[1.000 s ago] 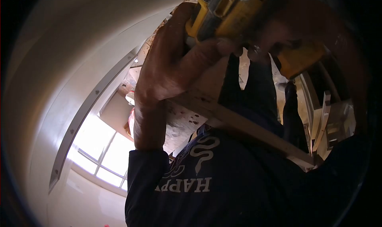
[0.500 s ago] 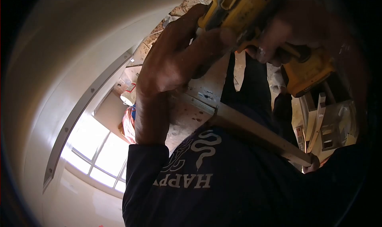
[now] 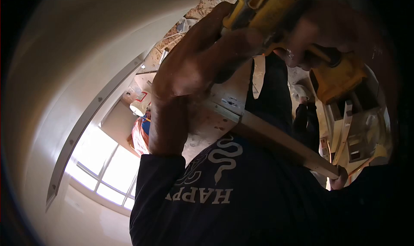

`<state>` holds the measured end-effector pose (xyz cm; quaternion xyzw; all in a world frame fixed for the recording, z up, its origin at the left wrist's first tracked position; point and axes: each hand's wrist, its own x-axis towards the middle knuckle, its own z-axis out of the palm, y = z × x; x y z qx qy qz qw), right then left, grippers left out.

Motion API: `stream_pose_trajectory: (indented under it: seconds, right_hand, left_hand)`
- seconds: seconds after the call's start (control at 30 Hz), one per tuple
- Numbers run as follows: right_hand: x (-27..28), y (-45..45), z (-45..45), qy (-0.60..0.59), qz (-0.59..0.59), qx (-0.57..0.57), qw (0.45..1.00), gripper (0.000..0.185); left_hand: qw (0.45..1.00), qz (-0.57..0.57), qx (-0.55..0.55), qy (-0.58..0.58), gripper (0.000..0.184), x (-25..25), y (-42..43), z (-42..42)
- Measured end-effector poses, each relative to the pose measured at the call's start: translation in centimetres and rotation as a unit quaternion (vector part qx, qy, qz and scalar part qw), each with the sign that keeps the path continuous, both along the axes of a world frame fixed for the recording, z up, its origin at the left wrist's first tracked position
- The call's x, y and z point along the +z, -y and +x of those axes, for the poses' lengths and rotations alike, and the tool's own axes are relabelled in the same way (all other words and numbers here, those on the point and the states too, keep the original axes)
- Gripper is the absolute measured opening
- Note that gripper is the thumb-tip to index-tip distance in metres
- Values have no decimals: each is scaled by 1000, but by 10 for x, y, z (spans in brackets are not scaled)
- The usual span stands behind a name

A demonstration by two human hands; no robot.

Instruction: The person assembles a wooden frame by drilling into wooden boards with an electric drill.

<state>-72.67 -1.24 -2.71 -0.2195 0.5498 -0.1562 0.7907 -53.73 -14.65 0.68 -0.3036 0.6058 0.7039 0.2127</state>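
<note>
A yellow and black power tool is held up at the top of the view; its exact kind is hard to tell because its nose is hidden. My right hand, dark and partly blurred, wraps its handle near the trigger. My left hand grips the body's front end, thumb lying along the near side. Below my hands, a long wooden strip crosses in front of my dark shirt, one end against a pale board. Another person's hand holds the strip's far end.
A pale wall with a metal strip curves along the left, beside a bright window. Pieces of wood stand at the right. Another person's leg and foot show beyond my own legs. Rubble lies at the top.
The power tool and both hands sit slightly farther right in view. The strip and the other person's hand have shifted slightly as well. Both my hands keep their hold.
</note>
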Motion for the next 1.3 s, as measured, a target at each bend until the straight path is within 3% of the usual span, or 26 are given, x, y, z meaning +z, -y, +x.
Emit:
stream_pose_trajectory:
  seconds: [0.07, 0.17, 0.33, 0.47, 0.53, 0.83, 1.17, 1.3]
  right_hand:
    - [0, -1, 2, -14, 1, 0, 1000, 29]
    - [3, 0, 6, -20, 3, 5, 1000, 31]
    - [-5, -5, 3, -29, 6, -2, 1000, 33]
    - [-6, -4, 2, -4, 2, -9, 1000, 35]
    - [-9, -5, 0, -6, 3, -12, 1000, 36]
    - [-4, -6, 5, -76, 0, -11, 997, 36]
    - [-4, -8, -3, -80, 1, 2, 997, 38]
    - [-5, -11, -3, -51, -11, -46, 998, 33]
  left_hand:
    - [999, 46, 4, 20, 65, 15, 4, -12]
    - [1000, -6, -22, 17, 66, 15, 0, -9]
    - [994, -92, -23, -62, 68, -32, -8, 11]
    - [996, -47, -75, 5, 68, 21, 5, -16]
    - [996, -40, -82, 14, 68, 24, 7, -17]
    - [995, -87, -48, -24, 67, 12, 1, -11]
    - [993, -109, -34, -29, 66, 8, -6, -11]
    - [992, -121, -31, -34, 66, 4, -10, -12]
